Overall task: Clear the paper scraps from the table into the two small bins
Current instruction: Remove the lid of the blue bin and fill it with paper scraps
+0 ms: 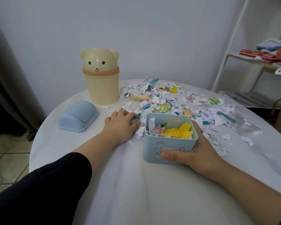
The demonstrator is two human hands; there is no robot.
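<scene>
A small blue square bin [159, 146] stands open near the table's middle, holding yellow, pink and white scraps. My right hand [199, 153] wraps around its right and front sides, thumb across the printed front. My left hand [122, 125] lies palm down just left of the bin, fingers curled over paper scraps at the edge of the pile. The scrap pile [169, 101], white and coloured pieces, spreads across the far and right part of the table. A cream bear-shaped bin [101, 88] with its domed lid on stands at the back left.
The blue bin's lid [79, 117] lies on the white round table [136, 184] at the left. A clear plastic wrapper [248, 125] rests at the right among scraps. A white shelf rack [253, 60] with clutter stands beyond the table's right side. Tiled floor shows at the left.
</scene>
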